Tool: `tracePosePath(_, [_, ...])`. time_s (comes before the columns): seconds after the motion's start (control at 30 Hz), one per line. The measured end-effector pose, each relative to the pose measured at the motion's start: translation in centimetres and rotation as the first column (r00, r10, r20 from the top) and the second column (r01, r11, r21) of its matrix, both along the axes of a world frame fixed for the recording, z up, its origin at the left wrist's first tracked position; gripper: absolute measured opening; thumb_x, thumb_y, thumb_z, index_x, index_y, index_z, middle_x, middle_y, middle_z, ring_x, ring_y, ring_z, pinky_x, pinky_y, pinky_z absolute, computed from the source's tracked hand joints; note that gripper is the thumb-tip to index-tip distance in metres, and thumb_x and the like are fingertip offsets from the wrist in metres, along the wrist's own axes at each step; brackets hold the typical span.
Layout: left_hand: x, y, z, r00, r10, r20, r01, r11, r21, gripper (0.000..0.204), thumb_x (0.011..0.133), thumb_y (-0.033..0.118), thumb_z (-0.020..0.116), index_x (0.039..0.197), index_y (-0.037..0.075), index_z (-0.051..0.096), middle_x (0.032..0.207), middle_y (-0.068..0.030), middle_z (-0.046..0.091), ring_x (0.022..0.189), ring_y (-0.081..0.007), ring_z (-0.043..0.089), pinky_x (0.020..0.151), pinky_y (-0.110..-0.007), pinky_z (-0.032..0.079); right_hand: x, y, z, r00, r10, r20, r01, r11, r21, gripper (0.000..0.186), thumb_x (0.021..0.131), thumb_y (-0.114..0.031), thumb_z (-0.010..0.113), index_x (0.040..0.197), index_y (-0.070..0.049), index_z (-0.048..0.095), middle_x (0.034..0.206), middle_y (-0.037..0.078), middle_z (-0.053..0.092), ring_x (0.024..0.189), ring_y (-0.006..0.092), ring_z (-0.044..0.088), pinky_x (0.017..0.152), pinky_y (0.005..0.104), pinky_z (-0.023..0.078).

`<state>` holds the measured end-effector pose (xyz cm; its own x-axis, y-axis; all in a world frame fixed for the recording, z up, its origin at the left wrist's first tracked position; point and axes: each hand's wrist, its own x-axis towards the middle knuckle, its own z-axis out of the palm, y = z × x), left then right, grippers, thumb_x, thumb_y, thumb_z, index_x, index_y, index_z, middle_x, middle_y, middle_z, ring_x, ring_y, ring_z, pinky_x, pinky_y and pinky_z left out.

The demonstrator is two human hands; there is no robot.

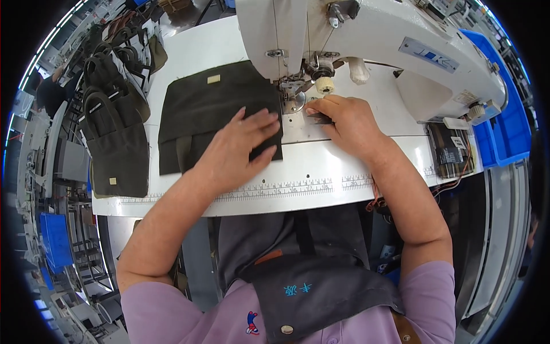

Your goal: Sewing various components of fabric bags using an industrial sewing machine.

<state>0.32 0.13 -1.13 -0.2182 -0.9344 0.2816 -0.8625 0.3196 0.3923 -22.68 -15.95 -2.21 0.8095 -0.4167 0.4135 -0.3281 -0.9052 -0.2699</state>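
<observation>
A dark olive fabric panel (197, 112) with a small pale label and a strap lies flat on the white sewing table, its right edge beside the needle area. My left hand (240, 143) rests over the panel's right part, fingers spread and slightly blurred. Just right of the presser foot (291, 92), my right hand (352, 123) is closed on a small dark flat piece (321, 118); its kind is not clear, as the fingers cover most of it. The white sewing machine (378, 37) stands over the far side, its needle plate between the panel and my right hand.
Several olive bag pieces with handles (117, 135) are piled at the table's left. A measuring scale (292, 190) runs along the near edge. On the right are a dark checked bundle (448, 150) and a blue bin (507, 129).
</observation>
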Motion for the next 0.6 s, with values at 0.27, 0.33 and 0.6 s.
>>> tracePosePath(0.27, [-2.1,9.8,4.0,0.996,-0.026,-0.085,0.033,0.996,0.079,0.057,0.08,0.035,0.085,0.127,0.006,0.069,0.142,-0.0161,0.06,0.135,-0.036,0.056,0.116,-0.054,0.039,0.1,0.3,0.3,1.0,0.029,-0.011,-0.029,0.999,-0.02,0.029,0.083,-0.01,0.07,0.112,-0.013,0.072,0.099,0.008,0.073,0.09,0.0311,0.071,0.077,0.0432,0.056])
tracePosePath(0.33, [-0.9,12.2,3.9,0.988,0.095,-0.119,-0.095,0.995,0.007,0.053,0.08,0.032,0.085,0.123,0.005,0.071,0.139,-0.0168,0.061,0.129,-0.0343,0.059,0.112,-0.051,0.042,-0.2,0.4,0.4,1.0,0.016,-0.027,-0.016,1.0,-0.018,0.03,0.084,-0.01,0.07,0.113,-0.014,0.072,0.1,0.007,0.073,0.091,0.0305,0.071,0.078,0.0429,0.056])
tracePosePath(0.6, [1.6,21.4,-2.3,0.58,0.516,-0.631,-0.767,0.606,-0.21,0.04,0.083,0.04,0.083,0.094,0.005,0.069,0.109,-0.0098,0.062,0.104,-0.0238,0.06,0.101,-0.042,0.042,-0.1,0.7,0.0,0.999,0.038,0.006,-0.038,0.999,-0.009,0.03,0.085,-0.009,0.07,0.114,-0.015,0.071,0.1,0.005,0.072,0.091,0.029,0.071,0.077,0.0419,0.056])
